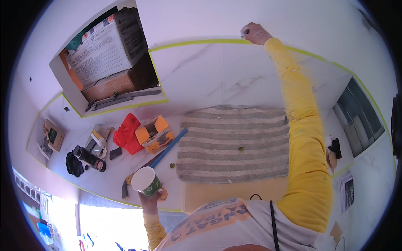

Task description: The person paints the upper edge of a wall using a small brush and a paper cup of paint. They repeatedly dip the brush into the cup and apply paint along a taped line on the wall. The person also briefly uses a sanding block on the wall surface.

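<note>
Nearest, the wearer's pale printed shirt (pixel 217 224) with yellow sleeves (pixel 307 154) filled the lower edge. The two hands were well apart. The left hand (pixel 150 201) was wrapped around a green-and-white cup (pixel 143 180), its open top facing up, over the front edge of the counter (pixel 113 169). Just behind the cup lay a tan-handled tool (pixel 128 180), partly hidden, and a blue strip (pixel 169 147) slanting away. To the right, a grey-striped mat (pixel 230 129) bore a small green lump (pixel 240 149). Farther left, a black bottle (pixel 89 159) lay beside a black cloth (pixel 74 164); a red cloth (pixel 127 134) touched or nearly touched an open orange box (pixel 155 136). Behind, large cartons (pixel 102 50) filled a wall recess. Farthest, the right hand (pixel 257 34) was closed on a small dark object (pixel 246 32), mostly hidden, at the white wall (pixel 197 19) just above the yellow tape (pixel 209 41).
</note>
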`<state>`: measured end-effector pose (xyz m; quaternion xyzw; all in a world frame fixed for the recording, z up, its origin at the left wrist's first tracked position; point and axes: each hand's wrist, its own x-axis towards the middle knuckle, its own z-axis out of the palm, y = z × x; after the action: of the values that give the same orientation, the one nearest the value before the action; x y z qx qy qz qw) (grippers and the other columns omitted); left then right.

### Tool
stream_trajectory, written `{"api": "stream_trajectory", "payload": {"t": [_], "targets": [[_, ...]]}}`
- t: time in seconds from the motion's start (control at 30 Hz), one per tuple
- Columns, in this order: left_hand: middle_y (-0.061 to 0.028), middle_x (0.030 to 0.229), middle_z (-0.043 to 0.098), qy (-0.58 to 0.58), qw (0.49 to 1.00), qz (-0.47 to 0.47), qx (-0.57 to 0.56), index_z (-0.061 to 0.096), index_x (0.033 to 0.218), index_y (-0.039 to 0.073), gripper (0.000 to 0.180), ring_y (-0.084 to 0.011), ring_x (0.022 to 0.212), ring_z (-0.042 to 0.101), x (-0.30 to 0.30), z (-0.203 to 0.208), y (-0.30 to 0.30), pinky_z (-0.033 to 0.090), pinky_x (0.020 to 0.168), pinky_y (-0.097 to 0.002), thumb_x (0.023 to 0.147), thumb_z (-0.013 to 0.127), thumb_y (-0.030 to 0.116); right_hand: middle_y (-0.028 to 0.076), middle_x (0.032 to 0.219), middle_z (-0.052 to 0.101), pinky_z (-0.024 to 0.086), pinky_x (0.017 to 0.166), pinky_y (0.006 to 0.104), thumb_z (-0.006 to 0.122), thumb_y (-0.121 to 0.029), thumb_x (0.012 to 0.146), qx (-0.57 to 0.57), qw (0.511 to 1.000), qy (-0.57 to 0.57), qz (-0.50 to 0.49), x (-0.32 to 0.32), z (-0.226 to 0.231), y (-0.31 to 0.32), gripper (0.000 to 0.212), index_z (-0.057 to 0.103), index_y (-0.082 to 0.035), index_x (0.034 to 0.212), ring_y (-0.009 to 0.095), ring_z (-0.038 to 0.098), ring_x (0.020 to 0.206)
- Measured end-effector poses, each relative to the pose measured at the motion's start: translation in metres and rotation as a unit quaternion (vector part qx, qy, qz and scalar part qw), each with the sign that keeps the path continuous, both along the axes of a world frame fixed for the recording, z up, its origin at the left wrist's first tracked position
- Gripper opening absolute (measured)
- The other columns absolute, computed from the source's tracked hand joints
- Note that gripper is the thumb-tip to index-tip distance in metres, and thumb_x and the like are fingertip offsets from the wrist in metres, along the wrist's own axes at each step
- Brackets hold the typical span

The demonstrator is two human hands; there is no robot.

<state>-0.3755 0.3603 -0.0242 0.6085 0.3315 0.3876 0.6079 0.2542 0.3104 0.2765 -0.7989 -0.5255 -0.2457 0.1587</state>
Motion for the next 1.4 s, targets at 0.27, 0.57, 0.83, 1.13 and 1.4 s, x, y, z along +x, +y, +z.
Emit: {"api": "stream_trajectory", "payload": {"t": [0.27, 0.57, 0.83, 1.13, 1.4], "targets": [[-0.0069, 0.108, 0.062, 0.022, 0.998, -0.012, 0.05, 0.05, 0.128, 0.001, 0.073, -0.0184, 0.099, 0.062, 0.016, -0.002, -0.001, 0.05, 0.088, -0.0334, 0.07, 0.086, 0.028, 0.004, 0.076, 0.065, 0.051, 0.059, 0.027, 0.07, -0.014, 0.084, 0.227, 0.914, 0.331, 0.055, 0.074, -0.038, -0.078, 0.03, 0.072, -0.006, 0.113, 0.012, 0.059, 0.061], [-0.007, 0.105, 0.066, 0.037, 0.998, 0.026, 0.053, 0.057, 0.12, 0.001, 0.058, -0.0186, 0.095, 0.063, 0.007, 0.002, -0.004, 0.052, 0.085, -0.0329, 0.068, 0.08, 0.014, 0.018, 0.09, 0.072, 0.054, 0.077, 0.048, 0.057, -0.035, 0.093, 0.452, 0.867, 0.057, -0.203, 0.115, -0.081, -0.102, 0.029, 0.067, -0.011, 0.107, 0.039, 0.069, 0.087], [-0.0072, 0.111, 0.061, 0.059, 0.994, -0.006, 0.091, 0.05, 0.13, 0.002, 0.079, -0.019, 0.103, 0.061, 0.032, 0.02, -0.019, 0.049, 0.092, -0.0343, 0.067, 0.088, 0.03, 0.017, 0.082, 0.068, 0.052, 0.067, 0.0443, 0.062, -0.032, 0.093, 0.408, 0.9, 0.143, 0.055, -0.052, -0.085, 0.075, 0.031, 0.067, -0.003, 0.103, 0.035, 0.065, 0.068], [-0.0117, 0.122, 0.064, 0.082, 0.987, 0.0, 0.136, 0.045, 0.134, 0.002, 0.091, -0.0218, 0.11, 0.062, 0.017, -0.028, -0.031, 0.051, 0.095, -0.0375, 0.06, 0.094, 0.022, 0.008, 0.089, 0.068, 0.048, 0.052, 0.0242, 0.063, -0.017, 0.097, 0.366, 0.644, 0.578, 0.343, -0.273, -0.214, -0.028, 0.033, 0.059, 0.003, 0.123, 0.01, 0.06, 0.062], [-0.015, 0.126, 0.061, 0.117, 0.991, 0.032, 0.063, 0.036, 0.145, 0.01, 0.107, -0.0284, 0.119, 0.059, -0.036, -0.065, -0.06, 0.048, 0.102, -0.0405, 0.059, 0.095, 0.032, 0.001, 0.064, 0.054, 0.037, 0.048, 0.0254, 0.058, -0.034, 0.1, 0.151, 0.733, 0.536, 0.39, -0.379, -0.289, -0.077, 0.035, 0.062, -0.002, 0.086, 0.009, 0.049, 0.053]]}}
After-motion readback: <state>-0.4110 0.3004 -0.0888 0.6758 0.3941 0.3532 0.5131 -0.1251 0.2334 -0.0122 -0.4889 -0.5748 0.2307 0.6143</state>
